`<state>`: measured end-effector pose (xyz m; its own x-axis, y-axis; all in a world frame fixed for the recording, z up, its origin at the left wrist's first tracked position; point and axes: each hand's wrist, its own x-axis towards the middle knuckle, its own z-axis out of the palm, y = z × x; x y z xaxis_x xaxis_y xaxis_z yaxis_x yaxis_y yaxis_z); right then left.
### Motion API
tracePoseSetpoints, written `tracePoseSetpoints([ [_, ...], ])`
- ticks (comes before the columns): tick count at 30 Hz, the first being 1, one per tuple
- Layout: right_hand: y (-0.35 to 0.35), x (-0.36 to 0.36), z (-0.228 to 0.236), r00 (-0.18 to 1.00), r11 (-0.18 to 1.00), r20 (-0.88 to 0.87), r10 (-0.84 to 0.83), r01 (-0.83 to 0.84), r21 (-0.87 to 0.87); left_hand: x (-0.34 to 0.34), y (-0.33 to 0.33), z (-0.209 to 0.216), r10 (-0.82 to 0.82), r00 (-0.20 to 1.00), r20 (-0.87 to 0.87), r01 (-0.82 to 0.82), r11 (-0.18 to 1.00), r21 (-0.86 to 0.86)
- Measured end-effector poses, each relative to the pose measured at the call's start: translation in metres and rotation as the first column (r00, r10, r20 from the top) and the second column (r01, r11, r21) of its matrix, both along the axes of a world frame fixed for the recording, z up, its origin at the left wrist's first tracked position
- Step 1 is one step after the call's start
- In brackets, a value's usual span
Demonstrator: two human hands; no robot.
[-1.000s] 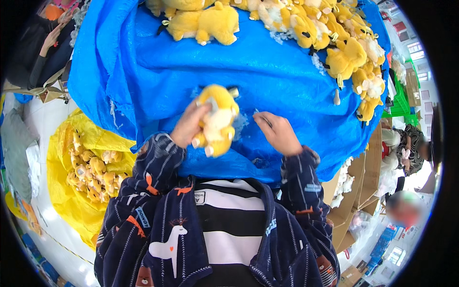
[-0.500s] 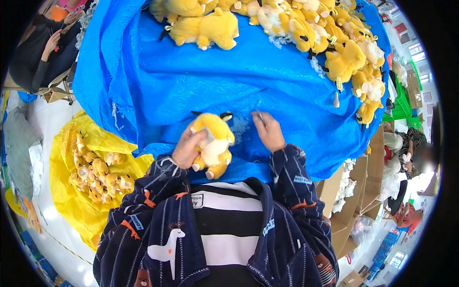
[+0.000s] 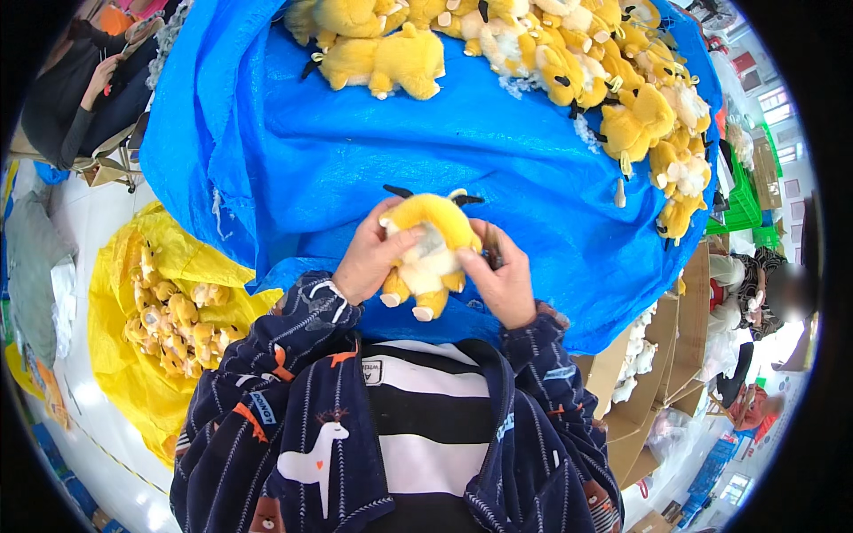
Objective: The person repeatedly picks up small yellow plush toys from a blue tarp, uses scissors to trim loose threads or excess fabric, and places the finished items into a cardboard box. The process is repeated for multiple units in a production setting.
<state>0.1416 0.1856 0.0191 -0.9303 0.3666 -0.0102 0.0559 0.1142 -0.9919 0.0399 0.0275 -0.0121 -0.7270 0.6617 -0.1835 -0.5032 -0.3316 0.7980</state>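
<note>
A yellow plush toy (image 3: 430, 274) with a cream belly and black-tipped ears is held upright in front of my chest, above the blue sheet. My left hand (image 3: 366, 259) is closed on its left side, the thumb pressed on the pale patch of its face. On the opposite side my right hand (image 3: 506, 282) pinches the toy's edge between thumb and fingers. Something small and dark shows by the right fingers; its kind cannot be made out. Both hands partly cover the toy's sides.
More yellow plush toys (image 3: 635, 124) are heaped along the far and right side of the blue sheet (image 3: 355, 160). At left, a yellow bag (image 3: 115, 311) holds several smaller-looking ones. Cardboard boxes (image 3: 662, 364) stand at right. Other people sit at far left and right.
My right hand has come in from the right and now grips the plush toy. The toy has shifted slightly right and up, facing me more squarely.
</note>
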Motion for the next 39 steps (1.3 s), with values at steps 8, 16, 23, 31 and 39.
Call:
tracePoseSetpoints([
  [8, -0.041, -0.002, -0.02, 0.989, 0.864, -0.088, 0.119, -0.06, 0.5, 0.003, -0.003, -0.021, 0.052, 0.784, -0.618, -0.317, 0.89, -0.327],
  [16, 0.0, -0.004, 0.005, 0.999, 0.995, -0.03, 0.029, -0.032, -0.098, -0.022, -0.041, 0.014, -0.42, 0.895, -0.152, 0.414, 0.907, -0.071],
  [23, -0.009, -0.003, -0.008, 0.986, 0.99, 0.105, -0.131, 0.136, -0.045, 0.007, -0.021, 0.0, -0.28, 0.96, -0.01, 0.28, 0.96, -0.027],
  [31, -0.005, 0.0, -0.006, 0.969, 0.891, -0.237, 0.068, 0.048, 0.452, 0.005, -0.015, 0.002, -0.231, 0.97, 0.073, 0.226, 0.971, 0.073],
  [39, -0.001, 0.004, -0.013, 0.979, 0.777, 0.188, -0.077, 0.177, -0.604, 0.002, -0.008, -0.004, -0.246, 0.963, 0.107, 0.249, 0.968, -0.017],
])
